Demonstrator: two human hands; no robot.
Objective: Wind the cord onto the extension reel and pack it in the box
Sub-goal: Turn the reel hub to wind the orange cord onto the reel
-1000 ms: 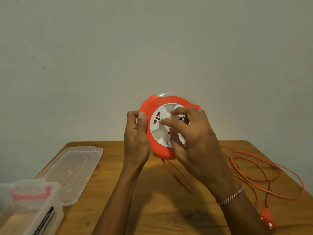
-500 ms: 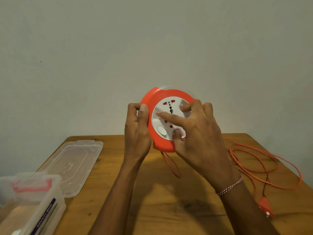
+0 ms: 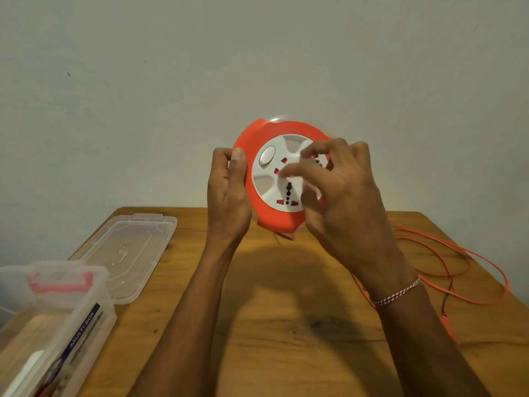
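An orange extension reel (image 3: 274, 216) with a white socket face (image 3: 272, 181) is held up above the wooden table. My left hand (image 3: 229, 196) grips its left rim, thumb on the front. My right hand (image 3: 340, 193) has curled fingers on the white centre disc. The orange cord (image 3: 446, 253) lies in loose loops on the table at the right, and its orange plug (image 3: 448, 325) is partly hidden behind my right forearm. The clear plastic box (image 3: 57, 319) stands open at the lower left.
The box's clear lid (image 3: 128, 250) lies flat on the table beyond the box. The wooden table (image 3: 286, 325) ends at a plain wall behind, and its right edge runs just past the cord loops.
The white centre disc has turned: its round button went from bottom left to upper left. The cord loop hanging under the reel has shortened, and my right fingers shifted across the disc.
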